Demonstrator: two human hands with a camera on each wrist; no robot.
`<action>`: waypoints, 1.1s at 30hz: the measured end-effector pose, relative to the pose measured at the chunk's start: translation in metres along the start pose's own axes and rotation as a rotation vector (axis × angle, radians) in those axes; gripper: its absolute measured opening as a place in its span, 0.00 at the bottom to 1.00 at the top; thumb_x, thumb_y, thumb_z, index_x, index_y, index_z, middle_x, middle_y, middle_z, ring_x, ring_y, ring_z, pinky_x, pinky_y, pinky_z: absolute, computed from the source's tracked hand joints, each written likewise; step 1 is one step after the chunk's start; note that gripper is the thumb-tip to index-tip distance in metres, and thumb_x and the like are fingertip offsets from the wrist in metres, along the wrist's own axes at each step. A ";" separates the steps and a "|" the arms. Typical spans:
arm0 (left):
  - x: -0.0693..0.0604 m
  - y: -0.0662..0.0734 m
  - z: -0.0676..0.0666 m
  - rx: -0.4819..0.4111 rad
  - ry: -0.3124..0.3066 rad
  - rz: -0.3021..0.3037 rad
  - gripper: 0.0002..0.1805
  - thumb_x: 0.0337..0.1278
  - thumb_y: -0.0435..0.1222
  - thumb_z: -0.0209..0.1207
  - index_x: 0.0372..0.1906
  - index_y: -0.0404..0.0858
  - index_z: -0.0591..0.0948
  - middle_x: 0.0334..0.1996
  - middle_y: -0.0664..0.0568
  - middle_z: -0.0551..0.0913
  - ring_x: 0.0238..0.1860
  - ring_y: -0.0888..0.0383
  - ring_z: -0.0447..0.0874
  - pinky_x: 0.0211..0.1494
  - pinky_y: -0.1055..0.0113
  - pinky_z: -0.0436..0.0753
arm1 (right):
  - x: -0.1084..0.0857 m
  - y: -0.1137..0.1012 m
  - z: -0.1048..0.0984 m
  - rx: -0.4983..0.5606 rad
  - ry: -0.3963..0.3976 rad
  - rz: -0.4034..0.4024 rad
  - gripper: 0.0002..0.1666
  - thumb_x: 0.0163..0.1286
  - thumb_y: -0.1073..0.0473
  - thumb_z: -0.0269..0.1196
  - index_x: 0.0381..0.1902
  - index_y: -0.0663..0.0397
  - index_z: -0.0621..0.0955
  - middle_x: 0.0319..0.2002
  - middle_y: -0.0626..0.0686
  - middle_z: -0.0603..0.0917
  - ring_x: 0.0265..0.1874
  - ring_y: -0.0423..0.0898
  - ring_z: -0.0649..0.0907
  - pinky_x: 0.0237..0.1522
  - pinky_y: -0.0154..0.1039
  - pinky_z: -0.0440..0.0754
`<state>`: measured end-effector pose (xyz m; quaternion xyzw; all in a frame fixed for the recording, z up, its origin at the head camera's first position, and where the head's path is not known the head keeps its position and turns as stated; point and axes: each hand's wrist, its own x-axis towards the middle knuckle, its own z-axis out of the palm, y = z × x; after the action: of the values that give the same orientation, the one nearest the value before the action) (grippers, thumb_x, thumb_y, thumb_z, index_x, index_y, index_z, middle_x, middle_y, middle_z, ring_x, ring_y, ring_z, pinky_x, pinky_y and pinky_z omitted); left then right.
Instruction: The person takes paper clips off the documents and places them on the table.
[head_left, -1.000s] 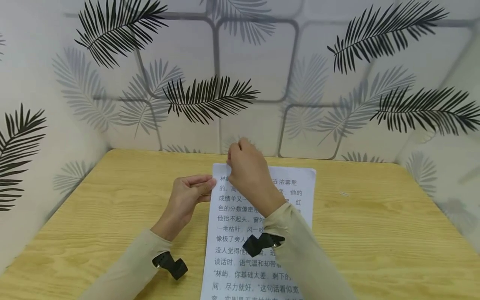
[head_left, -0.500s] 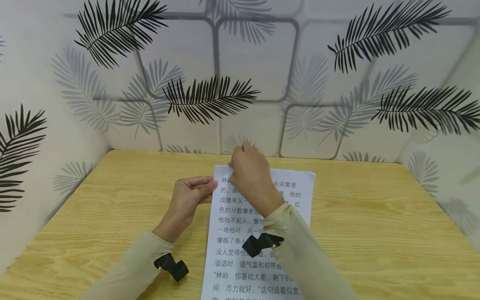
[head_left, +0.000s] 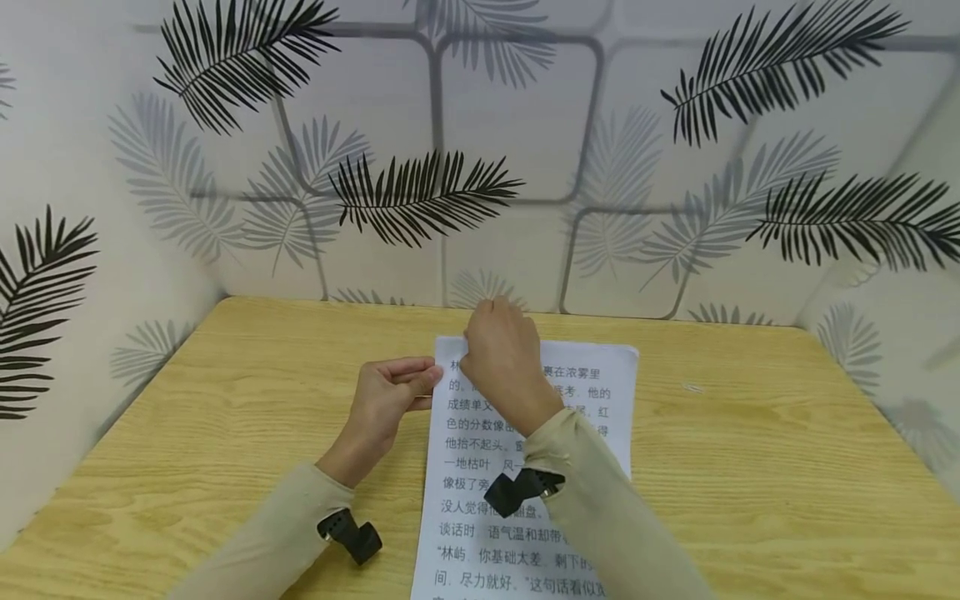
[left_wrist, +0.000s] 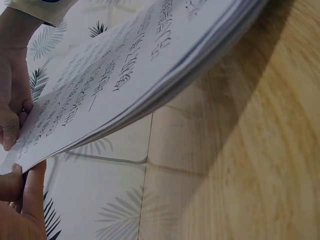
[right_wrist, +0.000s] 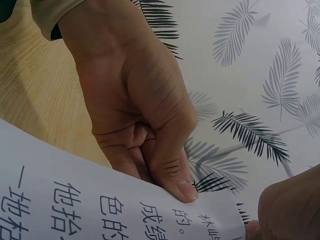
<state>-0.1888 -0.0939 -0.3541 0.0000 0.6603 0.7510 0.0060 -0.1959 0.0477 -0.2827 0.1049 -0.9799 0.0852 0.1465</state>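
Yellow wood grain runs right across the counter, a small pale mark sitting towards the far right corner! Up behind the far edge goes the pale wall, bold black palm leaves splashed over it, fainter grey leaves among them, grey lines curving into rounded boxes!

In the head view, the right hand and its sleeve covered many characters on the sheets, and the fingertips of this hand were out of sight. The bottom edge cut off the sheets' lower end. One pale mark was too small to tell. In the right wrist view, the sheets hid finger ends of the left hand, and the right edge cropped the right hand.
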 end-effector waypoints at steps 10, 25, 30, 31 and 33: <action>0.002 0.001 0.004 -0.029 0.040 0.012 0.12 0.58 0.21 0.60 0.46 0.18 0.79 0.31 0.44 0.87 0.29 0.61 0.87 0.33 0.69 0.87 | 0.005 0.002 0.000 0.023 -0.010 0.022 0.12 0.62 0.60 0.65 0.36 0.65 0.77 0.33 0.57 0.77 0.33 0.53 0.78 0.36 0.46 0.80; 0.004 -0.003 -0.001 -0.041 0.062 -0.058 0.15 0.59 0.23 0.61 0.50 0.20 0.79 0.34 0.43 0.87 0.30 0.60 0.87 0.36 0.70 0.87 | 0.011 0.025 -0.020 0.328 0.048 0.096 0.09 0.59 0.73 0.59 0.39 0.65 0.76 0.42 0.59 0.77 0.42 0.56 0.78 0.46 0.48 0.78; 0.005 -0.004 -0.004 -0.051 0.063 -0.057 0.15 0.59 0.23 0.60 0.50 0.19 0.78 0.32 0.45 0.87 0.29 0.61 0.86 0.34 0.71 0.86 | 0.011 0.028 -0.020 0.329 0.056 0.095 0.07 0.64 0.71 0.58 0.41 0.67 0.75 0.41 0.60 0.75 0.43 0.57 0.76 0.48 0.47 0.78; 0.005 -0.003 -0.005 -0.052 0.061 -0.053 0.15 0.59 0.23 0.60 0.50 0.19 0.78 0.32 0.45 0.87 0.29 0.61 0.86 0.35 0.71 0.86 | 0.011 0.029 -0.019 0.327 0.063 0.093 0.07 0.65 0.70 0.58 0.41 0.67 0.75 0.41 0.60 0.75 0.43 0.57 0.76 0.47 0.47 0.78; 0.005 -0.003 -0.005 -0.052 0.056 -0.047 0.15 0.60 0.23 0.60 0.50 0.19 0.78 0.33 0.45 0.87 0.30 0.61 0.86 0.35 0.71 0.86 | 0.011 0.031 -0.019 0.323 0.088 0.092 0.07 0.64 0.71 0.58 0.40 0.67 0.75 0.40 0.60 0.74 0.42 0.57 0.75 0.47 0.47 0.77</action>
<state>-0.1936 -0.0988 -0.3573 -0.0366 0.6402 0.7673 0.0052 -0.2080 0.0792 -0.2653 0.0784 -0.9498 0.2529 0.1666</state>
